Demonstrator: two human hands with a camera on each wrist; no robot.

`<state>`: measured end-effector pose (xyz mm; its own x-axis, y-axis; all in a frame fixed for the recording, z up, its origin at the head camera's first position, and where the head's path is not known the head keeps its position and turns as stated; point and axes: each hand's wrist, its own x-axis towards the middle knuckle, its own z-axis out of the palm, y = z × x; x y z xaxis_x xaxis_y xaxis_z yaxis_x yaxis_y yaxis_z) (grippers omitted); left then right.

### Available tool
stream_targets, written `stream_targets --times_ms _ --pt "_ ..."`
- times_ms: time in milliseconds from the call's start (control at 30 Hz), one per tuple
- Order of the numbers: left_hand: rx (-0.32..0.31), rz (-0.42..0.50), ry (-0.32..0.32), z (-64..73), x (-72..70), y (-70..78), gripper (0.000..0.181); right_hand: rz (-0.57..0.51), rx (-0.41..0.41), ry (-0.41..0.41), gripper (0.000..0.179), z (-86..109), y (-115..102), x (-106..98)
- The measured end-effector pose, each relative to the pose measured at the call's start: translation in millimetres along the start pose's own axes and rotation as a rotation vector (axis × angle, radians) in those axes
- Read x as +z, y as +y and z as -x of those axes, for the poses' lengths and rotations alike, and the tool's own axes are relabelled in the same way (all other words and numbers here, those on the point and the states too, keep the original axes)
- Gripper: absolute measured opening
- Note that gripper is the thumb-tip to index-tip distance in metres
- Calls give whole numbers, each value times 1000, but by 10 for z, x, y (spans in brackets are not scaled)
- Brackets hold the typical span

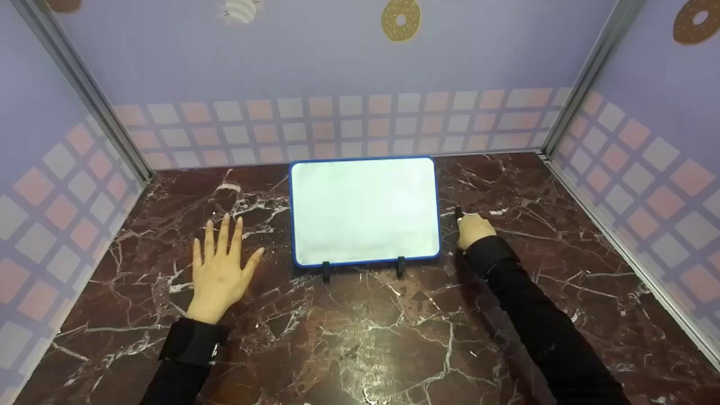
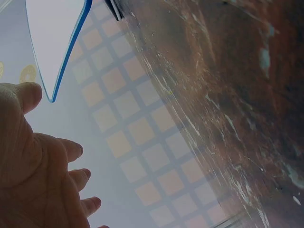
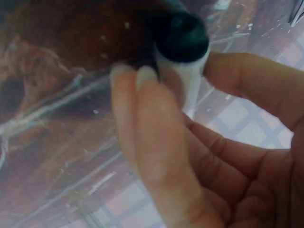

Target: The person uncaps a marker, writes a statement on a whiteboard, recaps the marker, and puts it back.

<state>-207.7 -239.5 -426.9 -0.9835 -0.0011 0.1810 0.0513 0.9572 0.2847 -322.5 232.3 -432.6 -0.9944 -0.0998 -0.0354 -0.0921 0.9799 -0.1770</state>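
Observation:
A small whiteboard [image 1: 364, 211] with a blue frame stands tilted back on two black feet [image 1: 326, 272] in the middle of the table. Left of it, my left hand [image 1: 221, 275] has its fingers straight and spread, holding nothing. The left wrist view shows that hand [image 2: 42, 166] apart from the tabletop, with a corner of the whiteboard [image 2: 57, 42] beyond the thumb. To the right of the board, my right hand [image 1: 475, 229] grips a marker [image 3: 190, 90] with a white barrel and a black end, between thumb and fingers. Its far part is hidden behind the fingers.
The dark red marbled tabletop [image 1: 360, 332] is closed in by a back wall [image 1: 315, 67], a left wall [image 1: 39, 169] and a right wall [image 1: 669, 112]. Metal posts [image 1: 585, 79] stand in the back corners.

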Motion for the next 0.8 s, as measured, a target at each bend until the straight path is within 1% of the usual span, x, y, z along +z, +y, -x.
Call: stream_targets --times_ms 67,133,233,300,433,567,700,800 --pt "1 -1 3 -3 5 -4 75 -8 2 4 27 -11 31 4" --pt "11 4 16 -10 26 -23 75 -23 13 -1 29 -21 59 -21" --pt "15 8 25 -12 23 -20 75 -24 14 -7 32 -31 110 -115" --pt "16 7 24 -11 16 -13 75 -47 16 12 32 -26 143 -202" --pt "4 5 4 -5 -16 16 76 -120 31 98 27 21 171 -407" --pt "10 0 9 0 -25 30 76 -200 27 209 25 110 130 -608" --pt "27 -9 22 13 -42 77 76 -247 -35 293 19 216 0 -740" --pt "48 -17 36 23 -53 151 75 -241 -128 330 13 290 -164 -768"
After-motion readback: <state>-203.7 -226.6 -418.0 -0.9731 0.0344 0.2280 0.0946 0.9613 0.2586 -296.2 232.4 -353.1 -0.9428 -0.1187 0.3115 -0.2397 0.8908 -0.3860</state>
